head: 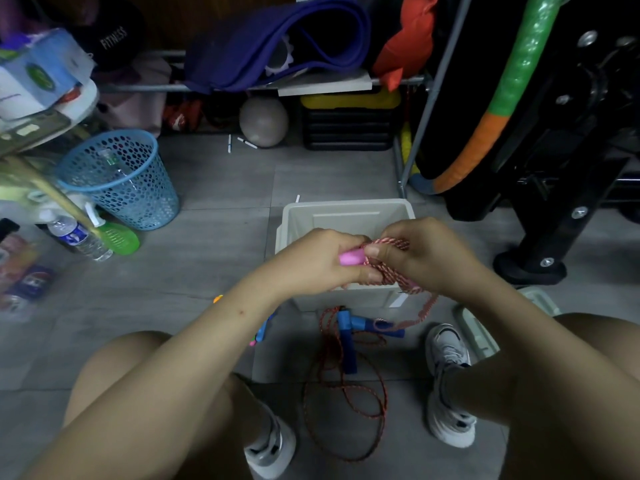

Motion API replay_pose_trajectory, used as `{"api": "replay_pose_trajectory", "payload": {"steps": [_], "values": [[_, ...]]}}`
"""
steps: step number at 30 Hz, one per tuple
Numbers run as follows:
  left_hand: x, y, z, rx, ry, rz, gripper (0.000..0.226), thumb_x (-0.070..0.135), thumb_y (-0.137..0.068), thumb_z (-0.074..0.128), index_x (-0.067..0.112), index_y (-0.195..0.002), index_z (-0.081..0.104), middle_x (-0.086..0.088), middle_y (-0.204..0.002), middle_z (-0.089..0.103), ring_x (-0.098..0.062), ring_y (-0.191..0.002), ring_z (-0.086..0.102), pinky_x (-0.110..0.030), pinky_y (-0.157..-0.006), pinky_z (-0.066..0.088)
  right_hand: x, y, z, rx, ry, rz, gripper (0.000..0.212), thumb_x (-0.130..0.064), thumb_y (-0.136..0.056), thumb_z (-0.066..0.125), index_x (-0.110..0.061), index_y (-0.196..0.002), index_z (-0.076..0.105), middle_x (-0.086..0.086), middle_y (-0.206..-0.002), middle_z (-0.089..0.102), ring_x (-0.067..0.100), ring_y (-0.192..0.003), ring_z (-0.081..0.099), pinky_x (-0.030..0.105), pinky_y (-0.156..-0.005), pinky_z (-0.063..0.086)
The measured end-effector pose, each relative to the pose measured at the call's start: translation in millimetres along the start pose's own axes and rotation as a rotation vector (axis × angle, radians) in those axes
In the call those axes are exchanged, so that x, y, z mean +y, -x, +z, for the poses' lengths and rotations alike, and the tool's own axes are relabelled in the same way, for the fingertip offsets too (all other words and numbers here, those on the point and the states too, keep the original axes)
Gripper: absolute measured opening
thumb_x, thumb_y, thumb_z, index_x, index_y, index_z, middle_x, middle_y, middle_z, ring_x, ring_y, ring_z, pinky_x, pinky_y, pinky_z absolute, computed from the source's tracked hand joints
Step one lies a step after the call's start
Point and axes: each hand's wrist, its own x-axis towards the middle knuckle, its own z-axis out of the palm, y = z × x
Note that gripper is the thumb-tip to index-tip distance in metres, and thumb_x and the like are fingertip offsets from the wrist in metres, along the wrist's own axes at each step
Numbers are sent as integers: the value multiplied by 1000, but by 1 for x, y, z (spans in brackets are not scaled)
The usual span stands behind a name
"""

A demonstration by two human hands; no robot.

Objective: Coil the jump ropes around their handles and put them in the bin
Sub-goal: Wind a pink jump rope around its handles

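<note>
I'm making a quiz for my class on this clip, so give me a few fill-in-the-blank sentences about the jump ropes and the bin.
1. The left hand grips a handle coloured ____.
2. The right hand winds the pink rope above the grey ____.
3. The jump rope lying on the floor has handles coloured ____.
4. The mesh basket at the left is coloured ____.

Missing words: pink; bin; blue; blue

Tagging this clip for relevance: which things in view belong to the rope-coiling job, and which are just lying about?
Job:
- pink-handled rope, held in left hand and right hand
- blue-handled rope on the floor
- grey bin

Lying about:
- blue mesh basket
- water bottle
- grey ball
- purple mat
</note>
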Motion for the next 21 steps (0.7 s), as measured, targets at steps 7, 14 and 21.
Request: {"api": "replay_pose_trajectory", "payload": {"steps": [7, 14, 21], "values": [[5, 6, 3, -57, 73, 21, 31, 26, -88, 66, 31, -58, 58, 13, -50, 61, -5, -44, 52, -22, -53, 44, 10, -16, -20, -89, -126, -10, 37, -43, -55, 81, -24, -77, 59, 8, -73, 66, 23, -67, 60, 40, -67, 48], [3, 15, 3, -89, 35, 60, 27, 27, -91, 63, 32, -65, 55, 17, -53, 60, 0, -45, 53, -20, -53, 42, 21, -17, -29, -320, -293, -152, 20, -29, -64, 77, -26, -82, 68, 9, -86, 61, 14, -75, 58, 26, -71, 46], [5, 17, 0, -105, 32, 43, 25, 26, -90, 63, 34, -68, 56, 19, -54, 61, 3, -45, 54, -22, -56, 43, 28, -19, -23, -272, -214, -208, 13, -21, -81, 70, -31, -79, 64, -6, -82, 58, 2, -80, 58, 12, -74, 42]]}}
